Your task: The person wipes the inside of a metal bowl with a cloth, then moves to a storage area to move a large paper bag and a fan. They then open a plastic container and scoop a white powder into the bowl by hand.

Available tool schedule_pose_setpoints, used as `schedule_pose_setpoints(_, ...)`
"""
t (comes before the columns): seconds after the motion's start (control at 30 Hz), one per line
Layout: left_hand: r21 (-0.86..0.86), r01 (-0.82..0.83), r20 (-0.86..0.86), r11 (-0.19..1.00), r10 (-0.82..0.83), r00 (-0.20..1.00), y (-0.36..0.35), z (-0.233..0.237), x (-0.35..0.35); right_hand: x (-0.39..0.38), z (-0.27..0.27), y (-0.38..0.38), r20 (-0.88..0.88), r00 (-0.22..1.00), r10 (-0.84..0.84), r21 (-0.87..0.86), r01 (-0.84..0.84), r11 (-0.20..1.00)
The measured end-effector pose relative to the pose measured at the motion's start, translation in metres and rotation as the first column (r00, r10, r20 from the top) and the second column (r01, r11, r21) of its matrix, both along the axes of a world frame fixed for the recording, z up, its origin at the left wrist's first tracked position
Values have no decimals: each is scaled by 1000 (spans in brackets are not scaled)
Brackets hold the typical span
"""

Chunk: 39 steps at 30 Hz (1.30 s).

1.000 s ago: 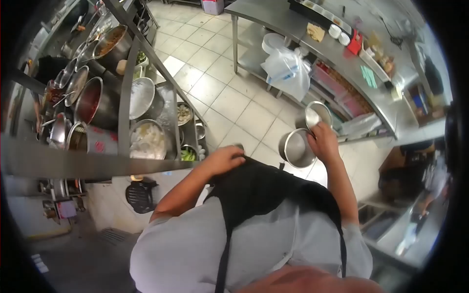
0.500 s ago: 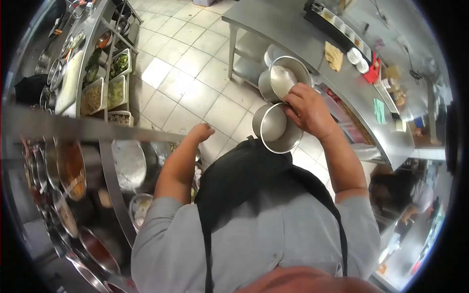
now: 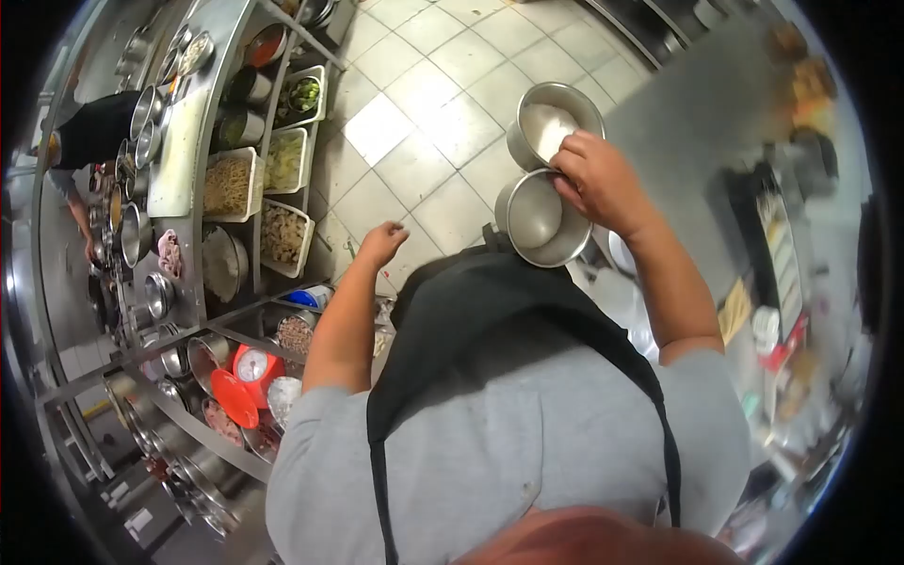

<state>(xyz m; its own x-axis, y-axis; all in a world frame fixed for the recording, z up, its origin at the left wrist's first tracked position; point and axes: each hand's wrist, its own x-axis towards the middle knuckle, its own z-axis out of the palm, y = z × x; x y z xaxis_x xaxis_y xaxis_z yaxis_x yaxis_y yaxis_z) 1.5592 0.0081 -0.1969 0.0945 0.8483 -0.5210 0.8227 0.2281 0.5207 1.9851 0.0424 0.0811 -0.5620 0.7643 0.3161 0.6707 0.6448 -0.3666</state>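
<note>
My right hand [image 3: 595, 184] grips two deep steel containers together, fingers and thumb pinched where their rims meet. The farther steel container [image 3: 521, 146] has a white substance [image 3: 544, 127] inside it. Its neighbour, the nearer steel container [image 3: 535, 212], shows a bare metal bottom and hangs just ahead of my black apron [image 3: 480, 301]. Away to the left, my left hand [image 3: 382, 245] hangs over the floor with nothing visible in it, its fingers loosely bent and a little apart.
Along the left runs a steel counter with a white cutting board [image 3: 179, 155]; food tubs [image 3: 235, 184] sit on the shelf beneath. A red scale [image 3: 254, 367] stands at lower left. Another person [image 3: 99, 132] works beyond that counter. A steel worktable [image 3: 697, 141] lies to my right.
My view has turned and moved forward along the tiled aisle, so more of the left counter and another person show. The right hand still carries both containers; the left fingers look looser.
</note>
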Motion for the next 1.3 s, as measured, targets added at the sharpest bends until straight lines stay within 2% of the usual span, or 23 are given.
schedule_pose_setpoints(0.03, 47, 1, -26, 999, 0, 1000, 2, -24, -28, -4, 1, 36, 1, 1000, 22, -8, -22, 1000)
schedule_pose_setpoints(0.1, 77, -302, 112, 950, 293, 949, -15, -18, -54, -13, 0, 96, 38, 998, 49, -2, -49, 999)
schedule_pose_setpoints(0.17, -241, -549, 37, 801, 572, 819, -14, -2, -67, -22, -4, 159, 17, 998, 62, 19, -62, 998)
schedule_pose_setpoints(0.23, -352, -650, 129, 674, 723, 679, -21, -28, -91, -31, -11, 220, 0, 998, 63, -14, -63, 998)
schedule_pose_setpoints(0.3, -126, -310, 174, 942, 329, 928, -2, -31, -111, -39, -20, 270, 0, 1000, 31, -21, -31, 999)
schedule_pose_setpoints(0.33, -128, -295, 178, 947, 314, 932, 28, -27, -116, -42, -21, 295, 2, 1000, 6, -18, -6, 1000)
schedule_pose_setpoints(0.4, -411, -426, 19, 806, 475, 880, 99, -14, -120, -43, -25, 345, 16, 997, -78, -34, 79, 996)
schedule_pose_setpoints(0.43, -403, -411, 26, 818, 459, 888, 144, -16, -127, -43, -27, 367, 22, 989, -146, -50, 147, 988)
schedule_pose_setpoints(0.5, -212, -233, -105, 949, 215, 971, 262, -25, -138, -39, -29, 414, 9, 976, -216, -27, 216, 976)
schedule_pose_setpoints(0.57, -234, -318, -77, 919, 308, 948, 380, -52, -155, -32, -31, 452, -5, 961, -278, -21, 278, 960)
schedule_pose_setpoints(0.63, -34, -121, -137, 992, 115, 984, 506, 19, -118, -27, -32, 494, 2, 905, -425, -88, 424, 902)
schedule_pose_setpoints(0.67, 42, -96, -117, 994, 101, 988, 563, 38, -102, -22, -37, 520, -25, 888, -459, -108, 454, 885)
schedule_pose_setpoints(0.77, 200, -56, 10, 978, 55, 998, 714, 65, -61, -11, -46, 606, -53, 842, -536, -166, 522, 837)
schedule_pose_setpoints(0.8, 194, -57, 9, 979, 56, 998, 754, 68, -49, -7, -53, 639, -50, 843, -536, -171, 521, 836)
schedule_pose_setpoints(0.83, 184, -89, 103, 979, 71, 992, 790, 70, -38, -3, -59, 675, -48, 848, -528, -151, 517, 843)
schedule_pose_setpoints(0.87, 168, -121, 195, 978, 87, 977, 819, 66, -28, 1, -64, 712, -44, 852, -521, -135, 512, 848)
schedule_pose_setpoints(0.9, 144, -123, 191, 982, 95, 977, 838, 62, -19, 3, -67, 747, -32, 854, -520, -157, 509, 846)
schedule_pose_setpoints(0.97, 50, -206, 193, 977, 193, 962, 870, 57, -9, 2, -70, 822, -26, 870, -492, -82, 488, 869)
schedule_pose_setpoints(1.03, 63, -220, 244, 973, 199, 949, 884, 41, -21, -3, -65, 896, -31, 876, -481, -81, 478, 875)
schedule_pose_setpoints(1.1, 61, -194, 24, 979, 193, 981, 889, 42, -34, -18, -58, 963, -33, 888, -459, -87, 455, 886)
schedule_pose_setpoints(1.17, -63, -364, 2, 929, 365, 931, 893, 34, -55, -32, -50, 1029, 8, 874, -486, -48, 486, 873)
schedule_pose_setpoints(1.23, -151, -516, 42, 843, 527, 849, 887, -19, -93, -46, -47, 1092, 17, 882, -471, -22, 471, 882)
schedule_pose_setpoints(1.3, -244, -534, 28, 810, 556, 831, 916, -2, -99, -61, -47, 1151, -14, 872, -490, 111, 488, 865)
